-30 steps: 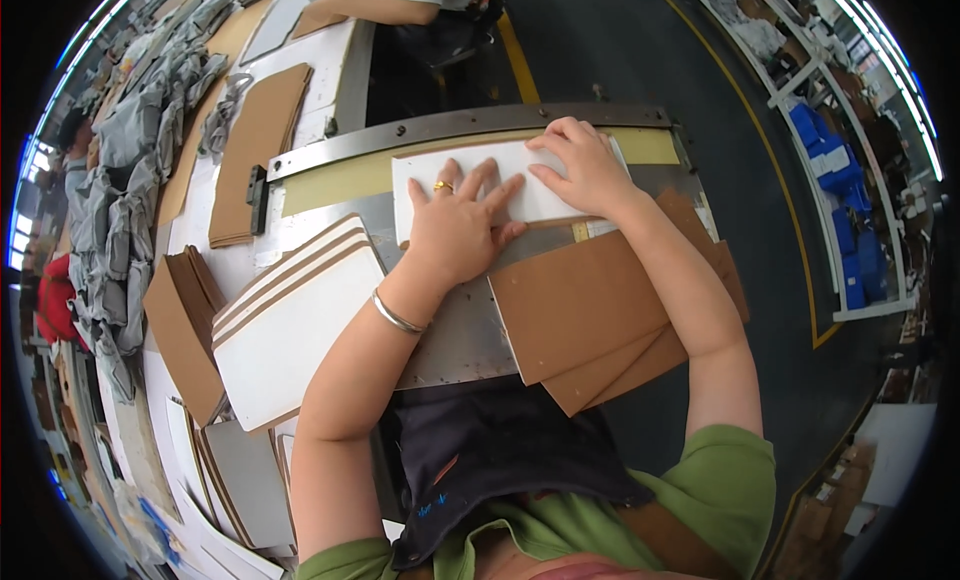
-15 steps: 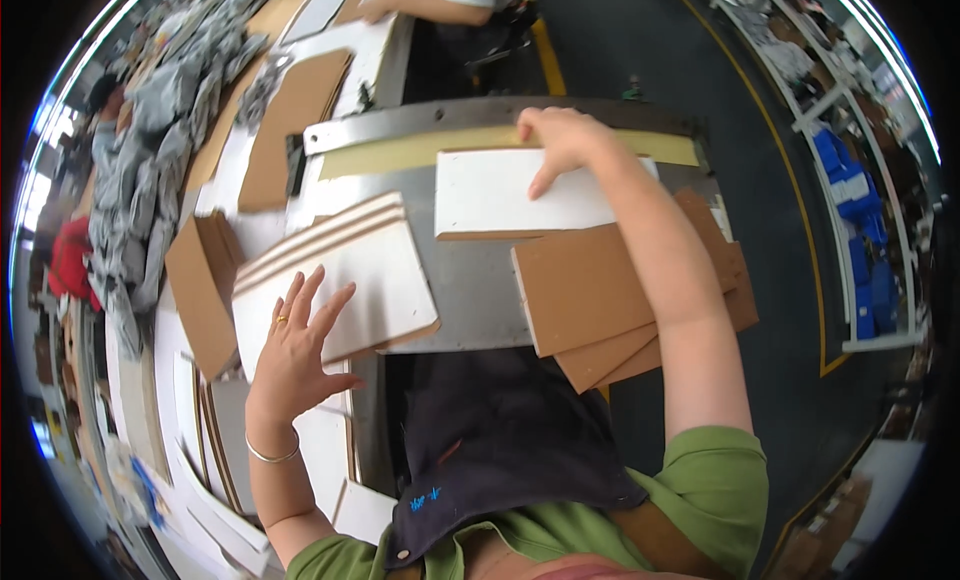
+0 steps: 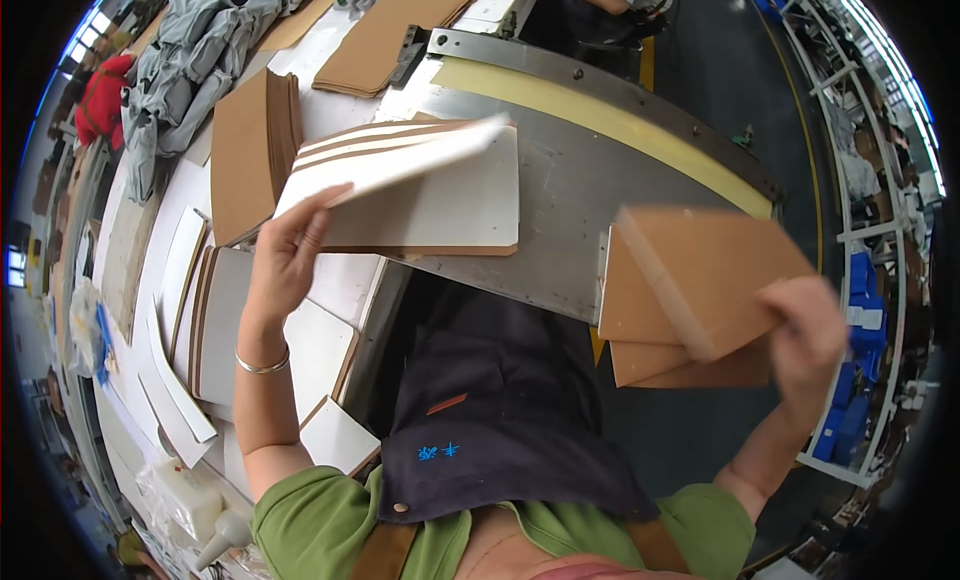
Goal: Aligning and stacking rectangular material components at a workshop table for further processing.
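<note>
Your L hand (image 3: pixel 292 242) is closed on the near L end of a white bd (image 3: pixel 415 165); that bd's tilted over the white-bd stack (image 3: pixel 440 212), its far end blurred, up & R of your grip. Your R hand (image 3: pixel 805 325), also blurred, is at the R edge of a brown bd (image 3: pixel 730 255), can't tell if fingers are clamped; bd's over other brown bds (image 3: pixel 645 365), by the metal plate's (image 3: pixel 560 245) R end.
</note>
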Available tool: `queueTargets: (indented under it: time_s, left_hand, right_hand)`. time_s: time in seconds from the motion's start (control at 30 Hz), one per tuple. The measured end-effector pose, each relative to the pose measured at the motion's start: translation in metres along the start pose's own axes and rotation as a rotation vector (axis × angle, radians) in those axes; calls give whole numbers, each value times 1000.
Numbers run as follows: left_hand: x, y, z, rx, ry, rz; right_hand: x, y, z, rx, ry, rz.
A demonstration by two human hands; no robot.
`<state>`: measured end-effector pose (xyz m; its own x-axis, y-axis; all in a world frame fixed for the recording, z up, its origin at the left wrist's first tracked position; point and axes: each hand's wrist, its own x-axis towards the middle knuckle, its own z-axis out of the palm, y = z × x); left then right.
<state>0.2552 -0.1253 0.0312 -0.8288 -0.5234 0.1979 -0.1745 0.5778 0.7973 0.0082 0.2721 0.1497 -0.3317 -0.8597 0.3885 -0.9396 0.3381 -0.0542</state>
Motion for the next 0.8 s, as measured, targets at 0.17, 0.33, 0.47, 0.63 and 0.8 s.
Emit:
queueTargets:
  time_s: [0.17, 0.33, 0.47, 0.63, 0.8]
  left_hand:
    - [-5, -2, -10, -123, 143, 3]
    - [-2, -21, -6, -2, 242, 76]
    - [-1, -56, -71, -140, 919, -208]
    - [24, 44, -91, -88, 1344, 80]
    - [108, 27, -57, 984, 1066, 589]
  right_hand:
    - [-14, -20, 64, 423, -519, 133]
    - [66, -63, 144, 437, -157, -243]
    - [81, -78, 213, 274, -184, -237]
    - [84, -81, 224, 244, -236, -252]
    - [91, -92, 199, 259, -338, -328]
